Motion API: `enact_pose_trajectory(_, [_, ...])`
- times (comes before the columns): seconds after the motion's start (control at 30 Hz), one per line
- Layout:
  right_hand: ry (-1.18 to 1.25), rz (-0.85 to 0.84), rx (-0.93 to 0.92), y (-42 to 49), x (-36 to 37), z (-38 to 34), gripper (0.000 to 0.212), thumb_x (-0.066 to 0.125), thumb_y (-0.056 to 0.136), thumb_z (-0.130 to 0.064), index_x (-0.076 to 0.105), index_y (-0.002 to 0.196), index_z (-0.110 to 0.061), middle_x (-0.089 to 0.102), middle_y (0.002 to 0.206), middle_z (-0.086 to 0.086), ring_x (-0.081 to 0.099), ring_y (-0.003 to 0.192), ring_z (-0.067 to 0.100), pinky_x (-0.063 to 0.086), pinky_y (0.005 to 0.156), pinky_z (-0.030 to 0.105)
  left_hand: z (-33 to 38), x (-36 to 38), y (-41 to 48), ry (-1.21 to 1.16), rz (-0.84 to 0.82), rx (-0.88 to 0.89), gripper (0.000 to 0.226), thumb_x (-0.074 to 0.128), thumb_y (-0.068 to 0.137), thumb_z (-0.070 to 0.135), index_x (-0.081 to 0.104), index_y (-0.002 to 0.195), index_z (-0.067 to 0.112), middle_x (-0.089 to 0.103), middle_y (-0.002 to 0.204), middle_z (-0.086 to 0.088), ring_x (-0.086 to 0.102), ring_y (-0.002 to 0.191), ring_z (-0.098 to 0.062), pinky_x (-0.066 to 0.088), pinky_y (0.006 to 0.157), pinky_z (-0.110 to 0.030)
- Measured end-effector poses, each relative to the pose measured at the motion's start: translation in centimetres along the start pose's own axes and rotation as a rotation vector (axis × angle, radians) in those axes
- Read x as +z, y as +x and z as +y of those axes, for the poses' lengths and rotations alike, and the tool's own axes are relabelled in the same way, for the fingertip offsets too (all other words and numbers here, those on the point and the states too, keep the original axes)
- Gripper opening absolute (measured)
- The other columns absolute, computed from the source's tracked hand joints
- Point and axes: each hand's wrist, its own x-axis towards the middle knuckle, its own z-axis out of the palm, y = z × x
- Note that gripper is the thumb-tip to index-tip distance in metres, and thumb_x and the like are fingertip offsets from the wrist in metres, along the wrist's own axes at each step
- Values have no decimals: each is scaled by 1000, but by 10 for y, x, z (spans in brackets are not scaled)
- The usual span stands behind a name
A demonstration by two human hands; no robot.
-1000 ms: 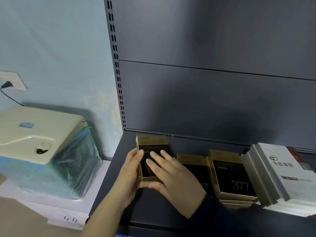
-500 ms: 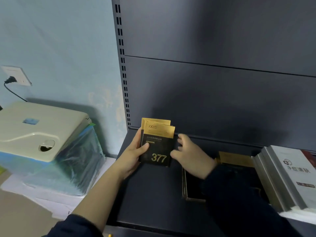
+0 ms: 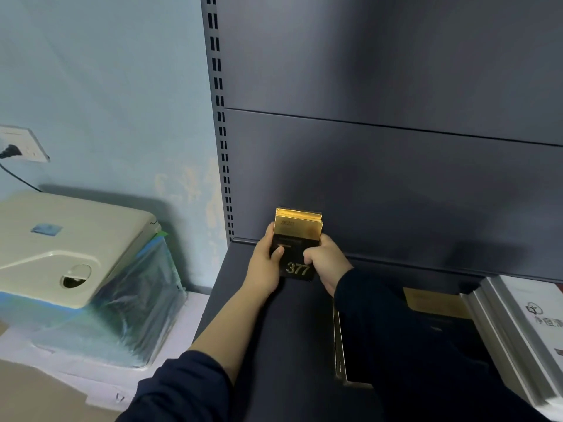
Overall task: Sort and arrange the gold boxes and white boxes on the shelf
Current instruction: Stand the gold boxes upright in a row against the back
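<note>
Two gold-and-black boxes, the front one marked 377, stand upright together near the back left corner of the dark shelf. My left hand grips their left side with the thumb across the front. My right hand holds their right side with curled fingers. More gold boxes lie flat further right, mostly hidden under my right sleeve. A stack of white boxes lies at the shelf's right end.
The shelf's dark back panel rises right behind the held boxes, with a slotted upright at its left. A cream appliance wrapped in blue plastic film sits left of the shelf. A wall socket is at far left.
Both hands lifted a gold box off the shelf floor, stood it up against a second one, and carried the pair back towards the rear left corner.
</note>
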Motion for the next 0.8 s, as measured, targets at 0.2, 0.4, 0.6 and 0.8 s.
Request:
enact_pose_trajectory(0.2, [-36, 6, -34, 2, -3, 1, 74, 52, 76, 4, 34, 143, -20, 51, 128, 11, 56, 107, 25, 52, 94, 44, -6, 4, 3, 66, 22, -9, 55, 36, 102, 7, 30, 146, 40, 52, 125, 18, 51, 104, 12, 34, 75, 5])
enact_pose_trajectory(0.4, [-43, -9, -80, 1, -3, -1, 75, 54, 77, 0, 29, 146, -18, 50, 131, 11, 55, 110, 25, 52, 93, 39, 0, 9, 3, 9, 60, -68, 55, 35, 102, 6, 31, 150, 33, 51, 134, 14, 47, 118, 1, 34, 90, -2])
enact_pose_trajectory(0.6, [101, -42, -101, 6, -6, 1, 47, 59, 84, -20, 48, 129, -19, 60, 120, 9, 60, 107, 25, 50, 98, 48, 5, 12, 4, -22, 73, -101, 39, 35, 105, 24, 43, 142, 29, 60, 132, 4, 56, 120, -13, 44, 101, -30])
enact_pose_trajectory(0.8, [337, -27, -60, -1, -20, -1, 64, 54, 93, -35, 30, 148, -14, 45, 143, 7, 50, 118, 18, 42, 87, 27, 17, 1, -7, -88, 134, -301, 62, 38, 98, 51, 26, 151, 20, 40, 153, -5, 40, 138, -25, 32, 115, -43])
